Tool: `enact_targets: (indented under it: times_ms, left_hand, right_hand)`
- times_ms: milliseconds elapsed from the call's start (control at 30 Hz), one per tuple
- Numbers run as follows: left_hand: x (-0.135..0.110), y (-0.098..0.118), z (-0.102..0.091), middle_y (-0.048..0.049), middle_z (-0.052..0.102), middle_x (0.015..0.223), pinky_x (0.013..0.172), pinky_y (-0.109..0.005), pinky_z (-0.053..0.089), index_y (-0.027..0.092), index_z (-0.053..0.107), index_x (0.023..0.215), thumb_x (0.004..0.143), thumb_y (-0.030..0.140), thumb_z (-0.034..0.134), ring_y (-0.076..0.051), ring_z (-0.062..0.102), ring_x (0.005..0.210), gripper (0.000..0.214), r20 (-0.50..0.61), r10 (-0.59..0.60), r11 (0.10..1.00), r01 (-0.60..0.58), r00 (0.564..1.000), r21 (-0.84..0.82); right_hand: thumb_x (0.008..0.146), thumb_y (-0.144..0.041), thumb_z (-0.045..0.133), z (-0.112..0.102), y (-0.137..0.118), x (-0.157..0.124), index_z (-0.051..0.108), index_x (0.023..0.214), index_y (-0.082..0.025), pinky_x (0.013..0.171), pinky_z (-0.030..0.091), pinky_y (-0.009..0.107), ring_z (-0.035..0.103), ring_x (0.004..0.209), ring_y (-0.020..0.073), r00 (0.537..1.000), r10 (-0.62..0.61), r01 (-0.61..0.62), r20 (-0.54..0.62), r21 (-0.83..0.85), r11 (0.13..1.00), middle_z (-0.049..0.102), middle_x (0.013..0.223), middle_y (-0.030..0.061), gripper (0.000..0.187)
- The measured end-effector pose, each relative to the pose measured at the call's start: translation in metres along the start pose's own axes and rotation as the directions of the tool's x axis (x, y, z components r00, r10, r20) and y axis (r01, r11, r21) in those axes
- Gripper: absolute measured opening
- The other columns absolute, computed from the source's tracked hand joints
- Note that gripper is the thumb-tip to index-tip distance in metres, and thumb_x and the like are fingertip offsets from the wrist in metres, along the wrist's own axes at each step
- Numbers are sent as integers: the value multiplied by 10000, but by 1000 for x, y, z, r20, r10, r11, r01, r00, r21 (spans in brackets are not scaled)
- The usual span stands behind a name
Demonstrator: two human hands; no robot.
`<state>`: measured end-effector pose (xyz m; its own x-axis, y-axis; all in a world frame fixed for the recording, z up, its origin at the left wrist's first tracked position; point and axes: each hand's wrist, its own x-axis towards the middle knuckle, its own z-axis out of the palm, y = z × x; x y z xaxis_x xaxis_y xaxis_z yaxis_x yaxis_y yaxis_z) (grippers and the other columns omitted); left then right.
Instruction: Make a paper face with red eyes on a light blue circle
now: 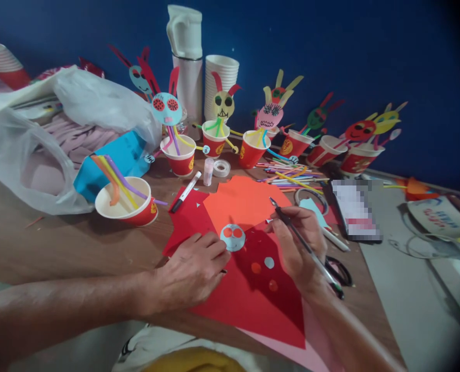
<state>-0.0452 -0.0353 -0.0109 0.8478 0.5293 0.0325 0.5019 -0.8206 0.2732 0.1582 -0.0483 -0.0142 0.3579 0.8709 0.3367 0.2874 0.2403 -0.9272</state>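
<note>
My right hand (301, 248) grips a clear-barrelled pen (303, 238), its tip pointing up and left above the papers. My left hand (194, 268) lies on the red paper (253, 310), fingers curled together; a small dark bit shows under them, but I cannot make out what it is. Beside its fingertips is a light blue paper disc (233, 245) with two orange round eyes and a small drawn mouth. Small orange dots (256, 268) and a pale dot (269, 263) lie on the red paper. Orange paper (245, 199) overlaps the red sheet.
At left stand a cup with bent straws (146, 204) and a plastic bag (24, 170). Paper-cup puppets (177, 157) line the back. Straws (291, 174), a marker (187, 191), tape (221, 168), scissors (340, 271) and a phone (355, 209) lie around.
</note>
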Motion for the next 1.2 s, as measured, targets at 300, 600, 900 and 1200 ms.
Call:
enact_targets:
  times_ms: [300,600,900,1200]
  left_hand:
    - [0,1,3,-70,541,914,781,-345,412,157,555,977,863,212,420,-204,467,877,185,-54,18,1000,-19,998,-3]
    - [0,2,6,-71,551,917,812,-342,423,166,558,994,860,227,436,-200,483,884,191,-105,21,999,-18,994,34]
    - [0,4,4,-67,522,901,771,-352,416,156,548,912,862,242,436,-206,459,876,150,-47,-2,998,5,999,66]
    - [-1,6,2,-71,514,944,810,-363,411,152,545,976,868,235,421,-212,444,923,185,-56,-10,997,14,998,74]
  right_hand:
    - [821,-190,525,-1,-1,-10,542,983,-229,723,467,263,586,805,143,930,-117,245,348,-351,904,611,902,24,168]
    - [819,-146,489,-18,3,-5,575,1030,-184,754,427,326,569,843,204,737,-198,593,646,-477,649,625,882,68,231]
    - [845,-109,411,-51,-14,1,579,1022,-196,725,417,333,555,841,210,624,-156,721,766,-487,493,623,934,82,259]
    - [848,-69,397,-71,7,1,608,1045,-230,779,407,358,549,873,202,527,-152,807,836,-437,397,630,931,67,331]
